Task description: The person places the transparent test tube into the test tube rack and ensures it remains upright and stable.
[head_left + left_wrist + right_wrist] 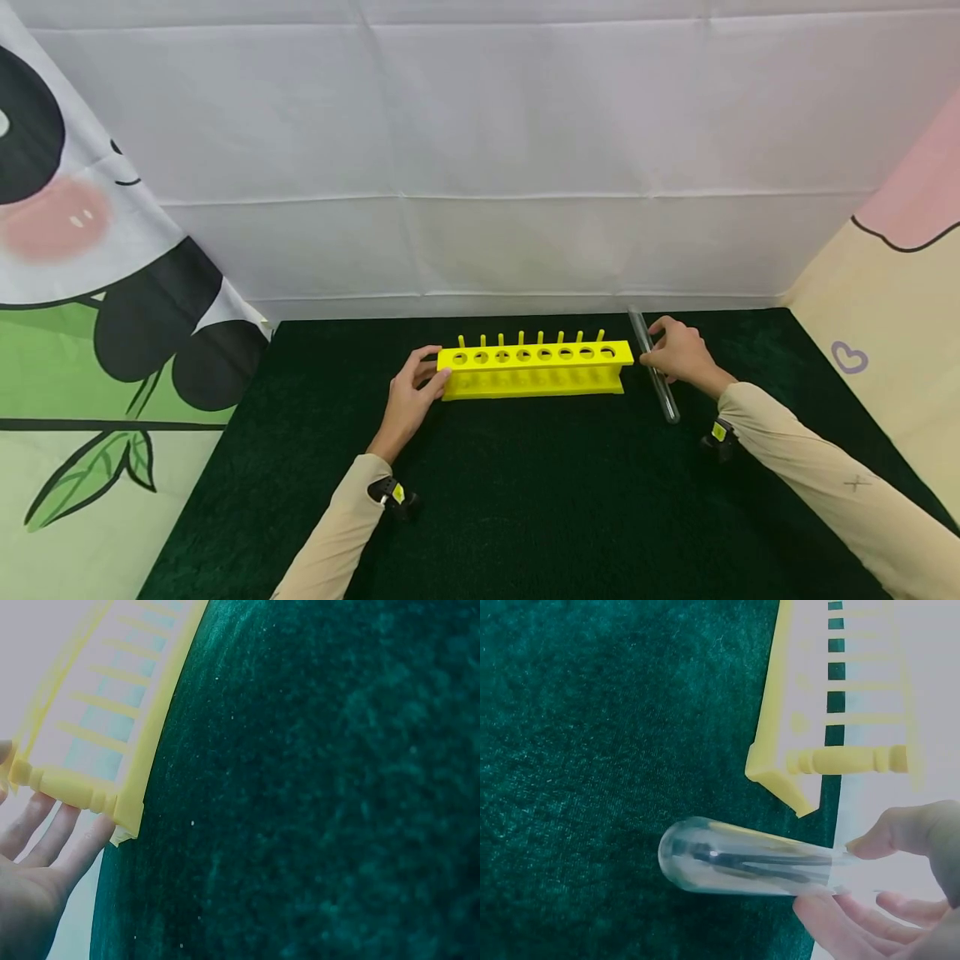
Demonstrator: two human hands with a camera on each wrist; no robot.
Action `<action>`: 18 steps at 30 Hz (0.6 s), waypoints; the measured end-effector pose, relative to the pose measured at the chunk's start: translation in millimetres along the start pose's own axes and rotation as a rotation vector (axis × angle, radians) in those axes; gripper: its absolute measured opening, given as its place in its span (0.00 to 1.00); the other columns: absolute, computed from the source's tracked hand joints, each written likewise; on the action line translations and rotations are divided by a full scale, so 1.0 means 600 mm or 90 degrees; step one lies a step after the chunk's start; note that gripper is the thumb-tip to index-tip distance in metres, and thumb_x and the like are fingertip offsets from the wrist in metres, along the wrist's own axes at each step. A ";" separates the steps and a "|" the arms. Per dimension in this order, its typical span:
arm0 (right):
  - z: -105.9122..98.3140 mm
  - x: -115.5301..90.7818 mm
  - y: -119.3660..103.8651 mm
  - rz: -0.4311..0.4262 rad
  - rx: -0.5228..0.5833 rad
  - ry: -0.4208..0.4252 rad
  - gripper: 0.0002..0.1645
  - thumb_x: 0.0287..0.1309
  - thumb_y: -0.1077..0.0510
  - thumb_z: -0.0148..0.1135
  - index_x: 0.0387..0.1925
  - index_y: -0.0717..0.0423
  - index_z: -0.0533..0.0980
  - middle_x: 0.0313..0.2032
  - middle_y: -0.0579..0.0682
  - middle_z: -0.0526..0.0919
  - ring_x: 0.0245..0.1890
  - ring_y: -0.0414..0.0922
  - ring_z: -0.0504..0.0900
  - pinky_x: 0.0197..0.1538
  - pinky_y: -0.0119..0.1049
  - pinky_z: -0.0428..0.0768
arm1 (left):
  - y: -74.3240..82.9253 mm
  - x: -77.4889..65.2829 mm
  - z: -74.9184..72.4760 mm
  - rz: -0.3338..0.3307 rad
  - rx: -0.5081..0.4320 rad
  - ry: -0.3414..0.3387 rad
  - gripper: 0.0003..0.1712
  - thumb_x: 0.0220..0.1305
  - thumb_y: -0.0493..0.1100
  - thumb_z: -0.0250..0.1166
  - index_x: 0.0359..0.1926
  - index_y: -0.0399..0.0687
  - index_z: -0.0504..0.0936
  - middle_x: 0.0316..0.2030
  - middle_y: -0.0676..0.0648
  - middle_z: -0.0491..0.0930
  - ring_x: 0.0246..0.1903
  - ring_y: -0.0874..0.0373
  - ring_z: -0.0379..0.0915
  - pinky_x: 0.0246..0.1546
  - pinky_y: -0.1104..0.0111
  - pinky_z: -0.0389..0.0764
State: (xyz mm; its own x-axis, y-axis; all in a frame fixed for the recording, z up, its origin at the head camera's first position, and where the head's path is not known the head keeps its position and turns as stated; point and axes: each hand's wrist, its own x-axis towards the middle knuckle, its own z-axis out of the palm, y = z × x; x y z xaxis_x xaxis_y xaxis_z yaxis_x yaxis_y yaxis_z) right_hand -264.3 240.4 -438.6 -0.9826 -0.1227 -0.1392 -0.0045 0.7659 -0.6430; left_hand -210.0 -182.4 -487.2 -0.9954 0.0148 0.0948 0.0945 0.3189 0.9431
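A yellow test tube rack (535,383) stands near the back of the dark green cloth, with a row of holes along its top and short pegs behind them. My left hand (411,393) grips the rack's left end, its fingers against the end post in the left wrist view. Just off the rack's right end, my right hand (681,355) pinches a clear glass test tube (665,400) between thumb and fingers. The tube slants, its rounded end (686,855) toward the front and its other end toward the back wall. No tube shows in the rack's holes.
A dark green cloth (510,500) covers the table. Behind it hangs a white sheet (487,150). Printed cloth panels stand at the left (67,367) and right (885,308). Each wrist wears a small dark camera.
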 end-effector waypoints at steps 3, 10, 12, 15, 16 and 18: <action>0.001 -0.002 0.000 -0.002 0.005 0.003 0.32 0.52 0.63 0.63 0.56 0.70 0.61 0.36 0.66 0.77 0.22 0.47 0.80 0.23 0.38 0.83 | 0.010 -0.003 -0.001 -0.008 -0.006 -0.006 0.26 0.66 0.51 0.60 0.63 0.58 0.65 0.57 0.41 0.72 0.54 0.46 0.71 0.47 0.56 0.80; 0.002 -0.009 0.003 -0.001 0.023 0.003 0.34 0.52 0.63 0.63 0.57 0.70 0.60 0.35 0.65 0.77 0.23 0.48 0.80 0.25 0.40 0.83 | 0.053 -0.017 -0.003 -0.009 0.007 -0.013 0.24 0.68 0.44 0.59 0.63 0.50 0.65 0.56 0.37 0.72 0.54 0.44 0.71 0.47 0.55 0.80; 0.002 -0.011 0.004 -0.004 0.027 0.002 0.34 0.53 0.63 0.63 0.58 0.70 0.59 0.35 0.65 0.77 0.23 0.49 0.80 0.25 0.40 0.83 | 0.049 -0.016 -0.002 -0.010 0.008 -0.012 0.24 0.68 0.44 0.59 0.63 0.50 0.65 0.56 0.37 0.72 0.54 0.44 0.71 0.47 0.56 0.80; 0.002 -0.014 0.004 -0.012 0.033 0.006 0.33 0.53 0.62 0.63 0.57 0.69 0.59 0.34 0.64 0.77 0.23 0.50 0.80 0.24 0.40 0.83 | 0.029 -0.009 0.000 -0.011 0.005 -0.009 0.25 0.67 0.47 0.59 0.63 0.53 0.65 0.57 0.38 0.72 0.55 0.44 0.71 0.47 0.58 0.80; 0.002 -0.015 0.004 -0.016 0.036 0.009 0.33 0.53 0.62 0.63 0.57 0.69 0.59 0.34 0.64 0.77 0.23 0.50 0.80 0.24 0.40 0.83 | 0.022 -0.006 0.001 -0.012 0.006 -0.007 0.26 0.67 0.48 0.60 0.63 0.54 0.65 0.57 0.39 0.72 0.55 0.45 0.71 0.47 0.59 0.80; 0.000 -0.017 0.003 -0.023 0.040 0.016 0.33 0.53 0.62 0.63 0.57 0.69 0.59 0.34 0.64 0.77 0.23 0.49 0.80 0.24 0.41 0.83 | 0.005 0.001 0.003 -0.010 0.001 -0.004 0.26 0.66 0.50 0.60 0.63 0.57 0.65 0.57 0.40 0.72 0.55 0.46 0.71 0.46 0.59 0.80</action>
State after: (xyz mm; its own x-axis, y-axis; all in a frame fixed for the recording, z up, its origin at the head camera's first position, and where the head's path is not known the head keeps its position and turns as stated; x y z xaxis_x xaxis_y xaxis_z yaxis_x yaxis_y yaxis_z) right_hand -254.2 243.0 -438.0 -0.9864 -0.1331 -0.0960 -0.0296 0.7195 -0.6938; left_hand -210.1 -179.8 -484.6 -0.9968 0.0166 0.0783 0.0795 0.3200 0.9441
